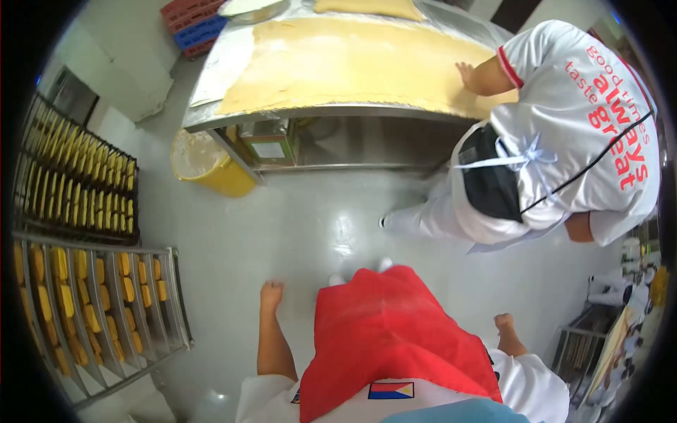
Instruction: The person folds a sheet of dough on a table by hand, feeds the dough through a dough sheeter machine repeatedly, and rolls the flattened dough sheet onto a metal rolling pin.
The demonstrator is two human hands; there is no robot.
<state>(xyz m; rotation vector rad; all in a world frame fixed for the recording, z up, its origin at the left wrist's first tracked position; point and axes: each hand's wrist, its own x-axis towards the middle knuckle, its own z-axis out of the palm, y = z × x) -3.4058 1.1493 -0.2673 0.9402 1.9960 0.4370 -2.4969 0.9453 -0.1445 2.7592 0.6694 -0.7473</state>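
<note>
Seemingly between steps, the left hand (272,292) and right hand (503,321) are hanging apart, fingers (276,285) spread or closed I cannot tell, and reaching the dough sheet (338,63) on the worktop (310,111) is probably calling for stepping closer.

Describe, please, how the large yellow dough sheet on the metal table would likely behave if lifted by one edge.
The dough sheet would probably sag, as it lies thin and flat across the metal table. It may tear, being so wide for its thinness. Its large spread suggests an awkward, fairly heavy lift.
</note>
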